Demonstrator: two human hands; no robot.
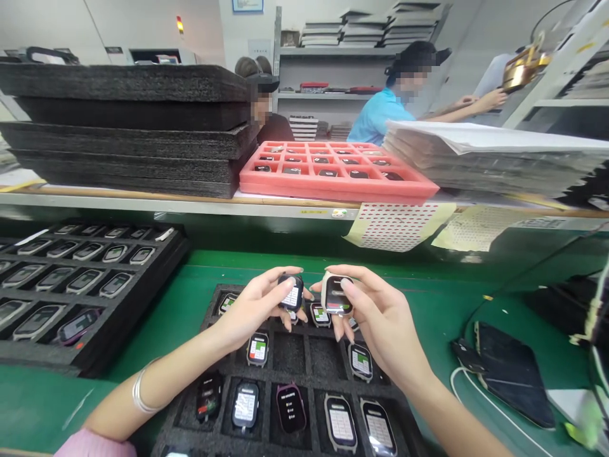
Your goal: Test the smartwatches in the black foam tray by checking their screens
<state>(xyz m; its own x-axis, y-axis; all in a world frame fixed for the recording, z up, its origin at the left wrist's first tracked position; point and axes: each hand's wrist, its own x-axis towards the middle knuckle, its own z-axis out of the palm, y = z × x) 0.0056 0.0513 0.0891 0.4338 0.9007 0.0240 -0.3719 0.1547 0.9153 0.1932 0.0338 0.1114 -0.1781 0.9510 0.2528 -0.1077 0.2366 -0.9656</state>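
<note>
Between thumb and fingers, my left hand [259, 298] grips a dark smartwatch [292, 293] whose screen is lit white. My right hand [380, 311] pinches a silver smartwatch [337, 294], its thumb lying on the mostly dark screen. Both watches are held up side by side, apart from each other, over a black foam tray [304, 397]. In that tray's pockets lie several watches with lit screens, among them a purple-framed watch [291, 408] and a silver-framed watch [340, 423]. Two pockets in the middle row hold no watch. My hands partly cover the back row.
Another foam tray [102, 330] of watches is at left. On the shelf stand stacked black foam [128, 133], a red compartment tray [333, 190] and piled sheets [490, 158]. A dark phone-like slab [514, 374] and cables lie right. Two people are beyond the shelf.
</note>
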